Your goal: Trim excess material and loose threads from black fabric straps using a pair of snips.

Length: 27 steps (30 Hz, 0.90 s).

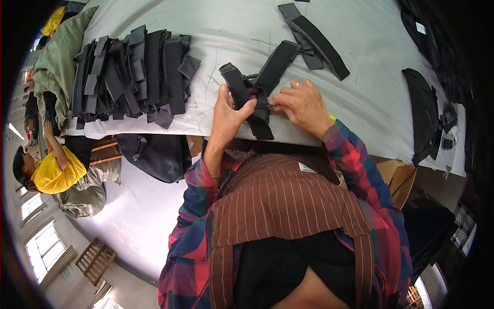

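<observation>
My left hand [229, 114] is closed around the near part of a black fabric strap piece [237, 85], thumb on one side and fingers beneath. From the right, my right hand [303, 105] pinches at the same piece's edge. Between its fingertips is something thin and dark, too small to make out. Another black band [278, 64] slants away from the piece toward the far side; whether it is joined cannot be seen. Farther off lies a separate pair of black straps [321, 46], partly overlapping.
A row of stacked black straps [128, 74] lies at the table's left. Loose threads dot the white tabletop [221, 20]. Black curved fabric pieces [422, 116] rest at the right edge. A black bag [157, 154] and wooden stool [106, 150] are below. Another person [59, 167] works at far left.
</observation>
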{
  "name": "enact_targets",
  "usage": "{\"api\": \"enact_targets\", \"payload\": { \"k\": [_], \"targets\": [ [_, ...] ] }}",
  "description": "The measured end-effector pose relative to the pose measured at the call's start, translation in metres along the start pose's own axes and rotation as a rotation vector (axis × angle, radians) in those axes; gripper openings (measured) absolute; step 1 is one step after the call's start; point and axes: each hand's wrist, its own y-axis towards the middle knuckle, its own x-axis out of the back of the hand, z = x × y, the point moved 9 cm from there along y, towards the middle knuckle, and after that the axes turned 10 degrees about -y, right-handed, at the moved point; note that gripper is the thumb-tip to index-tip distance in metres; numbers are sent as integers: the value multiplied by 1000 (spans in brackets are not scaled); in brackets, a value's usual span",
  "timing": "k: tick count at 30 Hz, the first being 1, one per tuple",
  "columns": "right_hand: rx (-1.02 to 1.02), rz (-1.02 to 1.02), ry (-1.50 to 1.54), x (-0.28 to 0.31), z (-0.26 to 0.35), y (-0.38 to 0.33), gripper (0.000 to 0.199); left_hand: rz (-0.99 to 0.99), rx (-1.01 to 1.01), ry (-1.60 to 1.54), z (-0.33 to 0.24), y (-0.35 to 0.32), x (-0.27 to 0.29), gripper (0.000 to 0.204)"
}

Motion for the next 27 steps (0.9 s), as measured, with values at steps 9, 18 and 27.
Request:
{"api": "enact_targets", "payload": {
  "k": [9,18,27],
  "targets": [
    [-32,-8,38,0,-5,-2,13,-32,-27,-32,0,-1,-1,39],
    [55,-32,13,1,-1,1,9,-41,-55,-20,1,-1,0,38],
    [97,-66,14,1,0,1,8,-43,-32,-59,4,-2,1,39]
  ]
}}
